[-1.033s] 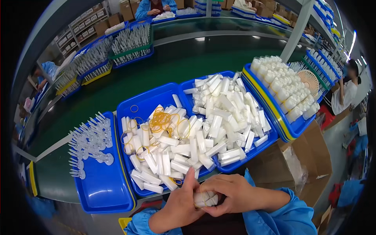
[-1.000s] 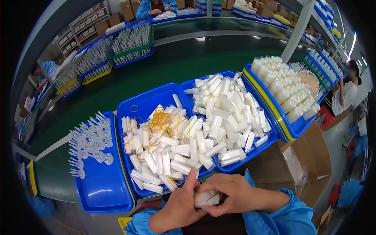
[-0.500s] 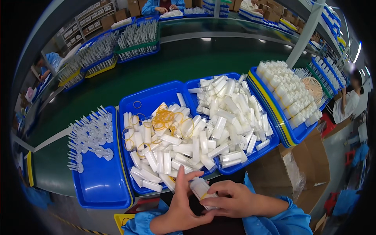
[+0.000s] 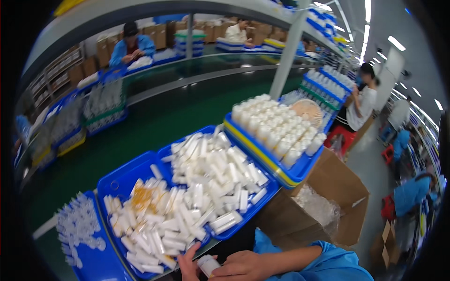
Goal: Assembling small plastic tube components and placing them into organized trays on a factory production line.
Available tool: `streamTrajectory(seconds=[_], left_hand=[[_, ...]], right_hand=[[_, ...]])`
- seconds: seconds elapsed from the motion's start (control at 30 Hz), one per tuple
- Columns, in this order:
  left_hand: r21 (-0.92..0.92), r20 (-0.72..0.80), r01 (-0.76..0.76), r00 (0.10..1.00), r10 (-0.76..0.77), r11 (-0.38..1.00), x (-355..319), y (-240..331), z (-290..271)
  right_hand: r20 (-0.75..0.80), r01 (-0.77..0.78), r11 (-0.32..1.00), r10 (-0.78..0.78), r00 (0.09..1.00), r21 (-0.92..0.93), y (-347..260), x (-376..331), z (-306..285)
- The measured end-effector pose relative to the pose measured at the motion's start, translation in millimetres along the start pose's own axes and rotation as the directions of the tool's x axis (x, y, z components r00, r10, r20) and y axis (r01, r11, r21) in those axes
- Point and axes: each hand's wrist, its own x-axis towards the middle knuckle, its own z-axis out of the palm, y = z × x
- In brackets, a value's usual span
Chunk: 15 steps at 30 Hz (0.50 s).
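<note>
At the lower edge my right hand (image 4: 246, 266) grips a bundle of white packets (image 4: 208, 266) in clear wrap. My left hand (image 4: 188, 263) is beside the bundle's left side, its visible fingers stretched and apart; its lower part is cut off by the frame. In front of my hands a blue tray (image 4: 105, 185) carries loose white wrapped packets (image 4: 161, 234) with orange-yellow rubber bands (image 4: 145, 199) on top. A second blue tray (image 4: 269, 189), to its right, is heaped with more such packets (image 4: 211, 164).
Clear plastic parts with thin stems (image 4: 79, 225) lie in a blue tray (image 4: 101, 257) at left. Stacked trays (image 4: 295, 177) at right bear white bundles (image 4: 276, 126) and a fan (image 4: 307, 112). Below stands an open cardboard box (image 4: 349, 187). A green belt (image 4: 187, 103) runs behind; co-workers sit beyond.
The view has swung right and up, so the trays and my hands appear lower and further left. The bundle stays in my right hand, with my left hand still alongside.
</note>
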Motion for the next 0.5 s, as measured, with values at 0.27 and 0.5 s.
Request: streamTrajectory(seconds=[0.27,0.5], left_hand=[[0.334,0.478,-0.656,0.737,0.477,0.677,-25,56,-9],[0.504,0.152,-0.693,0.659,0.737,0.516,-52,65,-59]], right_hand=[[-0.614,-0.546,0.727,0.219,0.758,-0.416,37,-41,-141],[-0.801,-0.899,0.295,0.419,0.426,-0.324,76,-116,-221]])
